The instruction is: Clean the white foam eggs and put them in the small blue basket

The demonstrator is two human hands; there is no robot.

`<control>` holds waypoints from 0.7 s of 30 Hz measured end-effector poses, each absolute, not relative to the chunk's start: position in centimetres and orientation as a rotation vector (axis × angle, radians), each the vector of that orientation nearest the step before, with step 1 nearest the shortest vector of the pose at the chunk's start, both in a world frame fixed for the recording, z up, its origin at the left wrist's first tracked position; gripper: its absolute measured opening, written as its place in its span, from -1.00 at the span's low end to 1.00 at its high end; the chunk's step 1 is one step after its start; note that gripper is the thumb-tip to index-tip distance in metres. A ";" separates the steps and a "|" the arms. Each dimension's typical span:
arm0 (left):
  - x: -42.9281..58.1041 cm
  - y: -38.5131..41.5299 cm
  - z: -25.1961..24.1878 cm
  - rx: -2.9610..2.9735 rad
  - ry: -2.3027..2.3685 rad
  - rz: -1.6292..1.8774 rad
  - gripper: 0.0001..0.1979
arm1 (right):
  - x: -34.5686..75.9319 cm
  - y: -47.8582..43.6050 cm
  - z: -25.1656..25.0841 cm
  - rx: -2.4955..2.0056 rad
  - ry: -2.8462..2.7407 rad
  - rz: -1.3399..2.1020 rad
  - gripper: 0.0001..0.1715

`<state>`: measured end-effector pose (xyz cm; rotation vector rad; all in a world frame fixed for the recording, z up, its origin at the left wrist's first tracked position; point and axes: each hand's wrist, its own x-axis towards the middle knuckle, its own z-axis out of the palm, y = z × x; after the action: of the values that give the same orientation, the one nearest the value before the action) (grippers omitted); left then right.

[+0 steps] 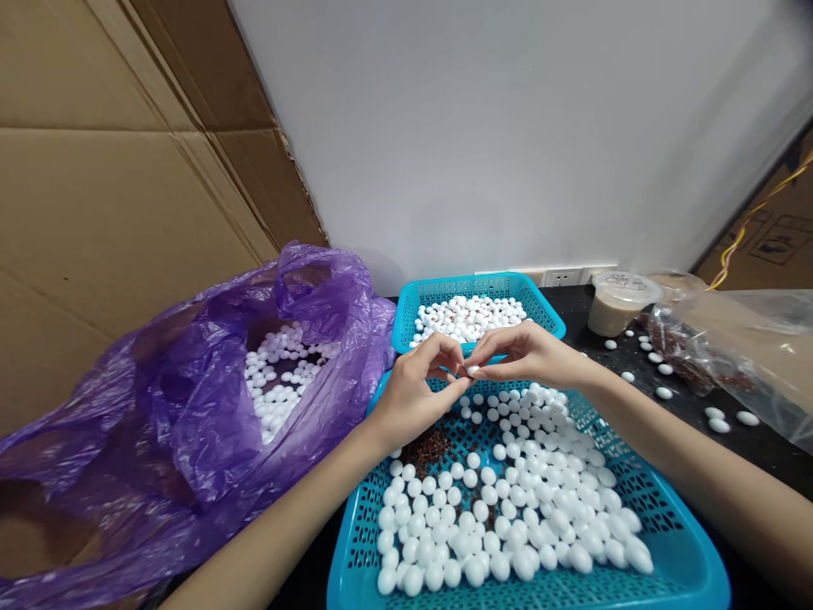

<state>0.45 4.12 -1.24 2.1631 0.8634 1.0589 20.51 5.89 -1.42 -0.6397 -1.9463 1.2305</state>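
My left hand (416, 394) and my right hand (530, 356) meet above a blue plastic mesh basket (673, 542), their fingertips pinching a small white foam ball (472, 370). The ball is mostly hidden by my fingers. Many similar white balls (514, 500) fill the basket below, with a patch of brown granules (427, 449) among them. A second blue basket (476, 290) of smaller white balls (467, 318) stands just beyond my hands. Its near side is hidden behind my fingers.
A crumpled purple plastic bag (190, 398) holding white balls lies left of the baskets, against a cardboard sheet (127, 186). On the black table (635, 360) to the right are loose white balls (664, 392), a lidded cup (622, 303), and a clear bag of brown material (683, 356).
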 end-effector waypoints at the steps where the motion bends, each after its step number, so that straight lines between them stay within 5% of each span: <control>1: 0.5 4.1 -1.2 2.153 0.867 1.061 -0.85 | 20.5 5.9 -1.4 -0.642 -1.952 1.220 -0.83; 15: 0.6 4.1 -1.4 2.151 0.888 1.048 -0.81 | 20.5 5.9 -1.3 -0.663 -2.019 1.159 -0.84; 21: 0.4 4.3 -1.0 2.395 0.821 1.063 -0.75 | 20.5 6.3 -1.9 -0.643 -1.815 1.394 -0.78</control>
<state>0.41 4.27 -1.03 2.3946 0.8215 1.0634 20.50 6.35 -1.89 -0.6428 -1.8148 1.3944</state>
